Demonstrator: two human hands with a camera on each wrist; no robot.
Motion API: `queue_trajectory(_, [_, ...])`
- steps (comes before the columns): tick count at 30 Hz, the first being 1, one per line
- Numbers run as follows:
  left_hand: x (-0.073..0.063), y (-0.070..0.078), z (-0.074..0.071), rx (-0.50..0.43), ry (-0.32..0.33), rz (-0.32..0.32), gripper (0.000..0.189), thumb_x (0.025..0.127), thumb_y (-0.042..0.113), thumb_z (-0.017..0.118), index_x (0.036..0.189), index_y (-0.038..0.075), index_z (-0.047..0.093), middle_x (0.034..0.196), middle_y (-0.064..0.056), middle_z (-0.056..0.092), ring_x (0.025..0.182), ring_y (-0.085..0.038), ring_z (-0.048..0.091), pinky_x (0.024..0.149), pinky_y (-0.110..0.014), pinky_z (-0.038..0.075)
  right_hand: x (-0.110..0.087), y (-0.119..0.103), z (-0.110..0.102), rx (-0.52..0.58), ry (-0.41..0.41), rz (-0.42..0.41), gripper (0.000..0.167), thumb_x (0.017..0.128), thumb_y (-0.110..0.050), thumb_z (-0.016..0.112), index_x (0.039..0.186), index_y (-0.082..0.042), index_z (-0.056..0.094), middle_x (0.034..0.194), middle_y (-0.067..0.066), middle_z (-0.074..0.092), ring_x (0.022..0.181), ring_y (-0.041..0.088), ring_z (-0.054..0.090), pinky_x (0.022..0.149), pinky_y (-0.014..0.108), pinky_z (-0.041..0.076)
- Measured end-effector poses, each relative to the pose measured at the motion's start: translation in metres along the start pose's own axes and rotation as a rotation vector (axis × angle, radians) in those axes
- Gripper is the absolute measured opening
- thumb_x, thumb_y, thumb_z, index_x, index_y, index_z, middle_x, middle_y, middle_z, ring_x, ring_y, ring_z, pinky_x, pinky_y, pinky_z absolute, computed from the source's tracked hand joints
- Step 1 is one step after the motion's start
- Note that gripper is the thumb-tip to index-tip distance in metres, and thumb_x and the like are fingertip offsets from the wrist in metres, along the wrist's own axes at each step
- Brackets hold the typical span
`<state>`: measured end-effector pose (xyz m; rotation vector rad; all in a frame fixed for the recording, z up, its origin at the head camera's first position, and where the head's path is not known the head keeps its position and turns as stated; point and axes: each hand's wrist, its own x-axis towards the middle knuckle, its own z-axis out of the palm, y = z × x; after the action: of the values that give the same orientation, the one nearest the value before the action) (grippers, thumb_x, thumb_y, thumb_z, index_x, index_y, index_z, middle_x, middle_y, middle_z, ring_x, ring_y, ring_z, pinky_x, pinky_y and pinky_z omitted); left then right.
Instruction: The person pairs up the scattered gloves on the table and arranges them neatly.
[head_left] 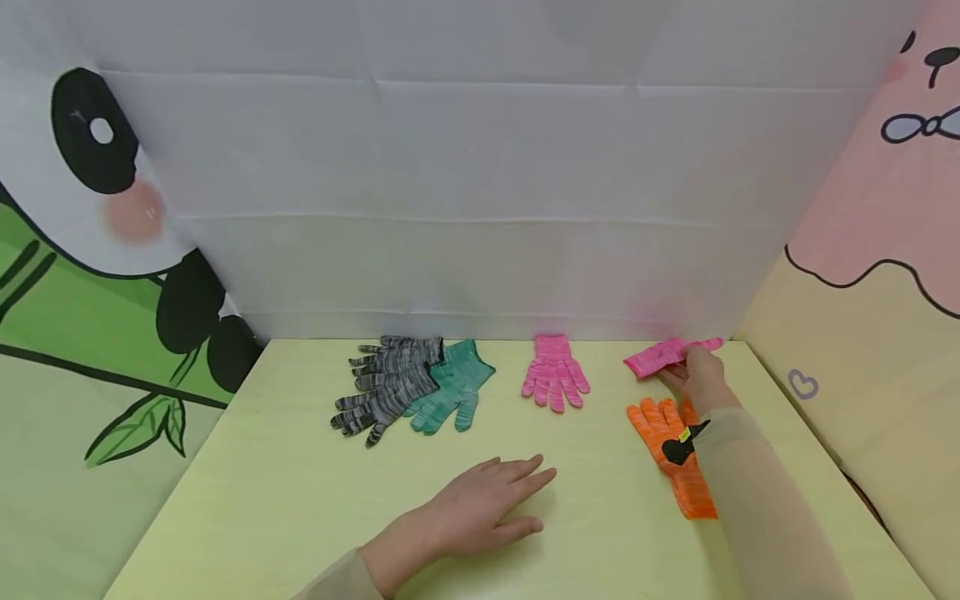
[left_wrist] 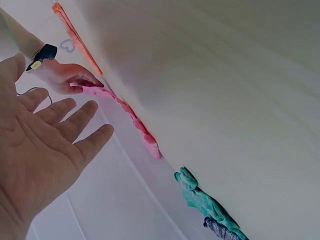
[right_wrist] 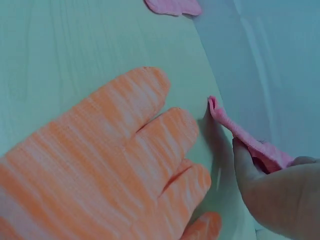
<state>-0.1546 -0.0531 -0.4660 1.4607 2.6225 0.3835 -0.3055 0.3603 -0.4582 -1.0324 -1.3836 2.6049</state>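
Observation:
At the far right of the table, my right hand [head_left: 703,377] pinches a pink knit glove [head_left: 660,357], its cuff pointing left. In the right wrist view that pink glove [right_wrist: 245,137] is tilted up off the tabletop between thumb and fingers. An orange glove [head_left: 667,446] lies beneath my right wrist, partly hidden by the sleeve. My left hand [head_left: 487,507] hovers over the table's near middle, its fingers spread, holding nothing. A second pink glove [head_left: 555,373] lies flat by the back wall, fingers toward me.
Left of the pink glove lies a green glove [head_left: 457,387], partly covered by grey-black striped gloves [head_left: 393,387]. A white sheet [head_left: 487,167] rises along the table's back edge. Printed panels stand on both sides.

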Motion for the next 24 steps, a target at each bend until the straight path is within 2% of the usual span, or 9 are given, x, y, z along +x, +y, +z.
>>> queue_trajectory(3, [-0.002, 0.000, -0.003, -0.007, 0.001, 0.014, 0.066, 0.107, 0.056, 0.039, 0.164, 0.025, 0.027, 0.165, -0.003, 0.033, 0.148, -0.016, 0.035, 0.117, -0.051, 0.033, 0.000, -0.002, -0.004, 0.142, -0.172, 0.010, 0.063, 0.110, -0.017, 0.029, 0.166, -0.023, 0.000, 0.166, 0.009, 0.024, 0.150, 0.023, 0.028, 0.119, 0.042, 0.026])
queue_trajectory(6, [-0.003, 0.000, -0.005, -0.025, -0.004, 0.023, 0.065, 0.107, 0.057, 0.038, 0.164, 0.026, 0.027, 0.165, -0.003, 0.033, 0.149, -0.013, 0.034, 0.117, -0.050, 0.033, -0.004, -0.005, -0.009, 0.222, -0.326, 0.036, 0.062, 0.112, -0.017, 0.022, 0.164, -0.028, -0.010, 0.170, 0.002, 0.008, 0.154, 0.021, 0.016, 0.122, 0.040, 0.017])
queue_trajectory(7, [-0.004, -0.001, -0.005, -0.025, -0.003, 0.024, 0.065, 0.107, 0.057, 0.038, 0.164, 0.026, 0.027, 0.165, -0.002, 0.033, 0.149, -0.013, 0.034, 0.117, -0.050, 0.034, -0.007, -0.006, -0.010, 0.226, -0.367, 0.034, 0.061, 0.113, -0.016, 0.022, 0.164, -0.027, -0.010, 0.170, 0.002, 0.008, 0.154, 0.020, 0.015, 0.122, 0.040, 0.016])
queue_trajectory(9, [-0.005, -0.002, -0.004, -0.024, 0.001, 0.024, 0.065, 0.107, 0.057, 0.038, 0.164, 0.026, 0.028, 0.165, -0.003, 0.033, 0.148, -0.013, 0.035, 0.117, -0.049, 0.034, -0.012, -0.008, -0.014, 0.219, -0.438, 0.030, 0.061, 0.113, -0.015, 0.022, 0.165, -0.025, -0.008, 0.166, 0.009, 0.025, 0.153, 0.020, 0.019, 0.122, 0.039, 0.015])
queue_trajectory(12, [-0.007, -0.003, -0.003, -0.023, 0.007, 0.018, 0.065, 0.107, 0.056, 0.039, 0.164, 0.025, 0.028, 0.165, -0.004, 0.034, 0.147, -0.014, 0.037, 0.117, -0.049, 0.034, -0.021, -0.009, -0.019, 0.168, -0.543, 0.006, 0.062, 0.113, -0.013, 0.023, 0.165, -0.026, -0.009, 0.145, 0.011, 0.051, 0.149, 0.020, 0.031, 0.122, 0.040, 0.016])
queue_trajectory(14, [-0.009, -0.004, -0.003, -0.022, 0.013, 0.016, 0.065, 0.107, 0.056, 0.039, 0.164, 0.025, 0.028, 0.165, -0.005, 0.034, 0.146, -0.016, 0.039, 0.117, -0.048, 0.035, -0.025, -0.009, -0.021, 0.127, -0.616, -0.018, 0.063, 0.113, -0.013, 0.025, 0.165, -0.028, -0.006, 0.130, 0.009, 0.061, 0.142, 0.024, 0.043, 0.120, 0.045, 0.020])
queue_trajectory(17, [-0.012, -0.005, -0.004, -0.029, 0.014, 0.007, 0.065, 0.107, 0.056, 0.040, 0.164, 0.026, 0.029, 0.165, -0.003, 0.033, 0.144, -0.019, 0.043, 0.116, -0.047, 0.036, -0.033, -0.010, -0.023, 0.074, -0.744, -0.055, 0.057, 0.113, -0.014, 0.025, 0.165, -0.027, 0.005, 0.136, 0.011, 0.059, 0.135, 0.031, 0.053, 0.116, 0.054, 0.027])
queue_trajectory(20, [-0.015, -0.006, -0.004, -0.030, 0.019, -0.002, 0.064, 0.107, 0.055, 0.040, 0.163, 0.025, 0.030, 0.165, -0.004, 0.034, 0.144, -0.020, 0.043, 0.116, -0.048, 0.036, -0.042, -0.011, -0.023, 0.057, -0.874, -0.046, 0.045, 0.114, -0.014, 0.025, 0.158, -0.021, 0.021, 0.140, 0.013, 0.056, 0.131, 0.037, 0.055, 0.112, 0.060, 0.030])
queue_trajectory(24, [-0.018, -0.006, -0.006, -0.019, 0.017, -0.007, 0.064, 0.108, 0.053, 0.042, 0.163, 0.024, 0.030, 0.164, -0.005, 0.035, 0.145, -0.018, 0.042, 0.116, -0.050, 0.036, -0.058, -0.011, -0.020, 0.011, -1.022, -0.012, 0.040, 0.114, -0.014, 0.021, 0.154, -0.017, 0.026, 0.143, 0.016, 0.054, 0.131, 0.040, 0.054, 0.110, 0.063, 0.032])
